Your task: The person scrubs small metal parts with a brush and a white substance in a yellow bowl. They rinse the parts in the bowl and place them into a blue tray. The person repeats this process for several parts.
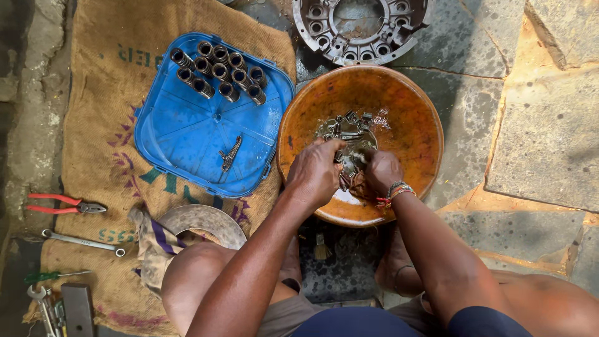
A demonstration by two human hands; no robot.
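Here, red-handled pliers (65, 204) and a ring spanner (82, 241) are laid out on the burlap sack (100, 93) at the far left, kept off the stone floor (549, 125) and within reach. Further right, coil springs (219, 72) are stood on end in rows at one corner of a blue plastic tray (187, 134), apart from a single small lever (229, 153) lying flat nearer its middle, so that like parts are kept together. A worn metal disc (203, 221) is rested against a cloth by the knee.

The left hand (315, 171) and right hand (382, 171) are dipped together into the orange basin (405, 118), whose murky liquid holds a heap of small metal parts (346, 128). Both are closed around a part at the near edge of that heap, probably one piece, though it is hidden by the fingers. A clutch cover (359, 28) is set beyond the basin.
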